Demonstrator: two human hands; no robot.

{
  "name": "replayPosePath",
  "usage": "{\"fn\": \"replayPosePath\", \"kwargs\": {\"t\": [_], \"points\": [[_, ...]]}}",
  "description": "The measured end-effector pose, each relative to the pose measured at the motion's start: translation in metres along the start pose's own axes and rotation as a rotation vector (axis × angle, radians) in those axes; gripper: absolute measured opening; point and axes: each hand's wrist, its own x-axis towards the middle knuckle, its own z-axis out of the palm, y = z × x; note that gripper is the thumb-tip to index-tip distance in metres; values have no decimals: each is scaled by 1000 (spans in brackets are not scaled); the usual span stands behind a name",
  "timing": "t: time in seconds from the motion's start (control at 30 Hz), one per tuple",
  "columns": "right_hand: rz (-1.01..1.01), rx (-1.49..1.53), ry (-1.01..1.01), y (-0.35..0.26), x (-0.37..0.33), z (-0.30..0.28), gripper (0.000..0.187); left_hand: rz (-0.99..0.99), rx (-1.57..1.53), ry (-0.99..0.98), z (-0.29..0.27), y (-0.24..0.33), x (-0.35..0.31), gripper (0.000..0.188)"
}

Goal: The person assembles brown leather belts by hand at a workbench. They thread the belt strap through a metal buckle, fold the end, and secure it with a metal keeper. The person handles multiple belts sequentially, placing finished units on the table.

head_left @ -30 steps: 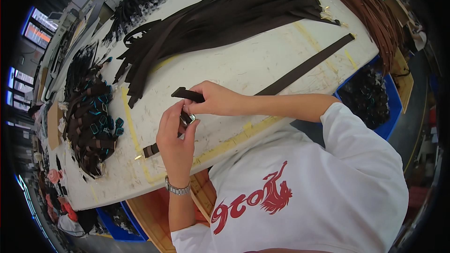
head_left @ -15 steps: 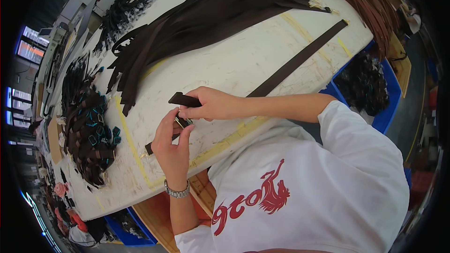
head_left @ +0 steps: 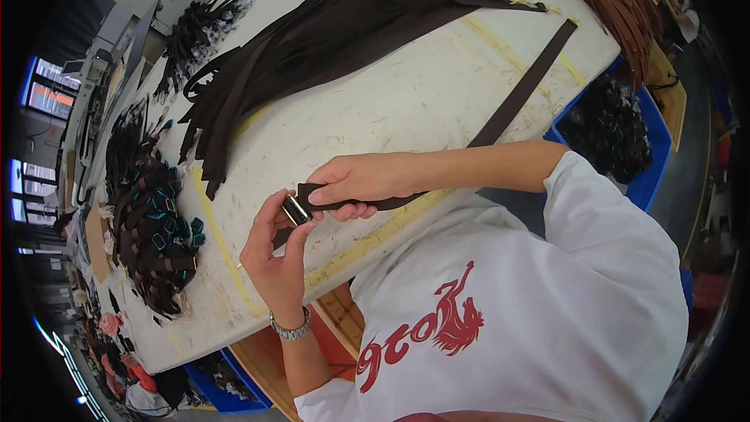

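My left hand (head_left: 273, 256) pinches a shiny metal buckle (head_left: 296, 210) between thumb and fingers, above the near part of the table. A bit of dark brown strap shows behind that thumb; most of it is hidden. My right hand (head_left: 353, 178) is closed on the end of a long dark brown strap (head_left: 522, 95), thumb on top. That end lies right beside the buckle; whether it enters the buckle I cannot tell. Beyond my right forearm, the strap runs across the white table (head_left: 414, 101) to its far right edge.
Across the far side lies a large pile of dark brown straps (head_left: 336, 39). Short straps with buckles (head_left: 156, 227) are heaped at left, black strips (head_left: 199, 27) behind them. Reddish-brown straps (head_left: 598, 0) hang at far right. A blue bin (head_left: 660, 137) stands below the right edge.
The strap's end, which stuck out above my right hand, now points at the buckle. My left hand has shifted slightly left, and the buckle shows more fully.
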Motion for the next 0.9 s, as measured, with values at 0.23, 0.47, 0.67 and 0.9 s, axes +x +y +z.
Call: {"fn": "replayPosePath", "kwargs": {"t": [0.23,0.47,0.67,0.9], "points": [[78,-112,-26,-6,-5,10,27,-91,-91,-141,-8,-1,-7,52],[163,-184,-113,8,0,2,27,-116,-119,-266,-7,-13,-18,51],[163,23,-92,28,1,-4,24,-153,-131,-305,-11,-17,-22,52],[98,-80,11,39,2,11,23,-263,-238,-310,-3,-15,-29,52]]}}
